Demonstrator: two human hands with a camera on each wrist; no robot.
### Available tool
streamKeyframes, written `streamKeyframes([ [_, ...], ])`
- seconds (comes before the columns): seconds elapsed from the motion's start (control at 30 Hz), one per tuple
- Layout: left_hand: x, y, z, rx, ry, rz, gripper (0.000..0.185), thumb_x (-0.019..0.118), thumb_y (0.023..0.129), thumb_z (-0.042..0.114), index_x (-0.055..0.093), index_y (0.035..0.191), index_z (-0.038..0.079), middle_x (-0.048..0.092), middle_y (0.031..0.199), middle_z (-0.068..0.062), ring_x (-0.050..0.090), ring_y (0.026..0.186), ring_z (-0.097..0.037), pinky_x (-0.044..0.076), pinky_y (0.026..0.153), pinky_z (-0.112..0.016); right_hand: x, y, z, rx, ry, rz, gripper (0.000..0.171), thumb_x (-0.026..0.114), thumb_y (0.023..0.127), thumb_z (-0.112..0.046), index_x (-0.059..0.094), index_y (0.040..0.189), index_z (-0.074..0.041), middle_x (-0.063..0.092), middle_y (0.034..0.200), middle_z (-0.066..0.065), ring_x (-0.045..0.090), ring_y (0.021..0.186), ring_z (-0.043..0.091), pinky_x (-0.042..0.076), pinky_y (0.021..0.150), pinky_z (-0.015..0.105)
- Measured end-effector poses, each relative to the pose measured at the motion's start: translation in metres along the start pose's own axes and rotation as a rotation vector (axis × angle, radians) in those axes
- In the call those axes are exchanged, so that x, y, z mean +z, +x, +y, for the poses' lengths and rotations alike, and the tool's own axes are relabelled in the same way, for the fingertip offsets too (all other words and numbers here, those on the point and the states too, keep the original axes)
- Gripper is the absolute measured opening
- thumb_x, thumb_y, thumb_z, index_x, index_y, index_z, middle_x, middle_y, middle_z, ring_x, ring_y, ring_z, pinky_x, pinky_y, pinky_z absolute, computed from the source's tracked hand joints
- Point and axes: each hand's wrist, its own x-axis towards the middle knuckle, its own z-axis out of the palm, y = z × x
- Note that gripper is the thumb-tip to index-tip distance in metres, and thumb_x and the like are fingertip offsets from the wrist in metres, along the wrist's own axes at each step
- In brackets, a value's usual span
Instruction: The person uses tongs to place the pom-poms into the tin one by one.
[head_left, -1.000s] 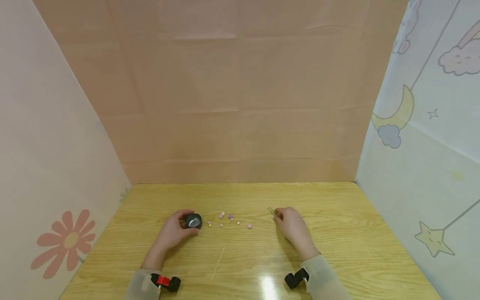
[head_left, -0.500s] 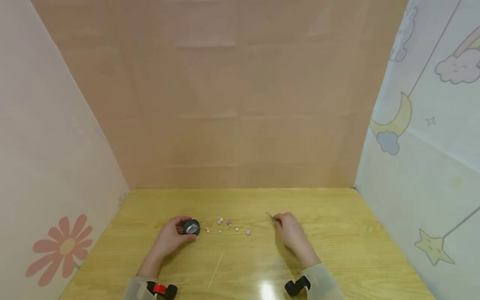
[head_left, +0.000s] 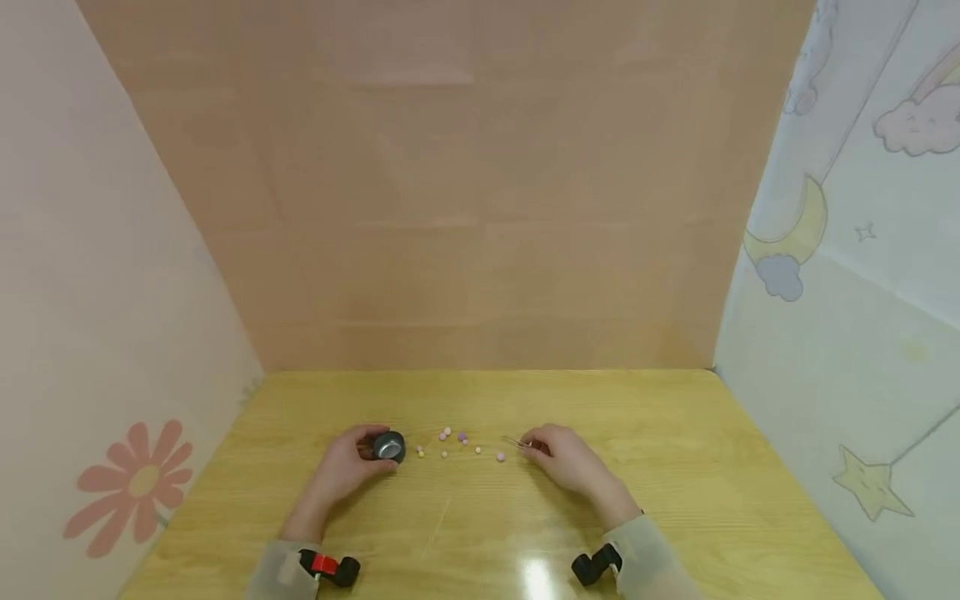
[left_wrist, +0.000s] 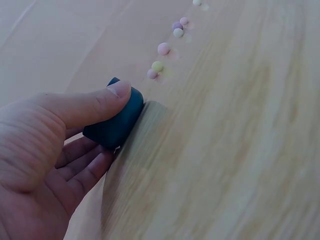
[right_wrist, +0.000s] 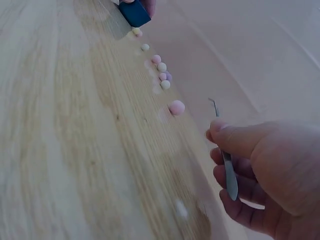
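Observation:
At the left of the row of beads, my left hand (head_left: 345, 468) grips a small dark cup (left_wrist: 120, 122) between thumb and fingers. Its silvery inside shows in the head view. My right hand (head_left: 568, 458) pinches a pair of metal tweezers (right_wrist: 229, 172) whose thin bent tips point left, toward the beads. A pink bead (right_wrist: 176, 107) lies nearest the tips, just below and left of them in the head view. Between the hands are several more small round beads, among them a purple bead (head_left: 462, 437) and a yellow bead (left_wrist: 157, 66) close to the cup.
The wooden table (head_left: 465, 533) carries everything, with a glare spot near its front edge. A plain tan sheet (head_left: 480, 208) rises behind it. Patterned white sheets flank it, with a flower (head_left: 142, 481) on the left and a star (head_left: 870, 483) on the right.
My right hand has moved left, bringing the tweezers' tips close to the right-most pink bead and turning them to point left. My left hand keeps its hold on the cup in about the same place.

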Motion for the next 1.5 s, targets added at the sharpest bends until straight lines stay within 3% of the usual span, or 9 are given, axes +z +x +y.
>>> streamKeyframes([
  [0.37,0.014,0.007,0.008,0.006,-0.067,-0.069,0.065,0.098,0.078,0.015,0.069,0.136,0.004,0.072,0.119,-0.009,0.071,0.100,-0.021,0.060,0.085,-0.034,-0.010,-0.005,0.016,-0.187,-0.059,-0.031,0.023,0.072,0.105,-0.020,0.080,0.126,-0.020,0.068,0.103,-0.014,0.056,0.084,0.002,0.050,0.072,0.029],
  [0.53,0.014,0.009,0.011,-0.019,-0.068,-0.050,0.063,0.098,0.078,0.012,0.070,0.133,0.005,0.073,0.118,-0.009,0.072,0.102,-0.021,0.061,0.088,-0.035,-0.017,0.000,0.019,-0.241,-0.084,-0.045,0.022,0.074,0.103,-0.019,0.081,0.124,-0.020,0.068,0.102,-0.014,0.054,0.081,0.001,0.049,0.071,0.028],
  [0.87,0.005,0.004,0.017,-0.038,-0.049,-0.031,0.061,0.097,0.080,0.011,0.070,0.134,0.004,0.072,0.121,-0.011,0.072,0.102,-0.024,0.060,0.090,-0.042,-0.022,0.005,0.019,-0.237,-0.106,-0.042,0.023,0.075,0.103,-0.016,0.082,0.124,-0.017,0.068,0.102,-0.012,0.053,0.078,0.002,0.047,0.068,0.027],
  [1.23,0.000,0.001,0.009,-0.054,-0.037,-0.025,0.062,0.098,0.079,0.013,0.070,0.134,0.004,0.072,0.120,-0.010,0.072,0.103,-0.024,0.060,0.092,-0.044,-0.013,0.011,0.019,-0.246,-0.133,-0.065,0.022,0.074,0.103,-0.018,0.082,0.124,-0.020,0.068,0.103,-0.012,0.054,0.080,0.002,0.049,0.069,0.028],
  [1.5,0.001,0.002,0.006,-0.050,-0.032,-0.028,0.060,0.097,0.080,0.015,0.071,0.134,0.007,0.073,0.119,-0.007,0.071,0.101,-0.020,0.060,0.090,-0.041,-0.011,0.010,0.016,-0.289,-0.155,-0.034,0.021,0.076,0.102,-0.015,0.083,0.121,-0.020,0.069,0.103,-0.012,0.058,0.084,0.000,0.053,0.072,0.029],
])
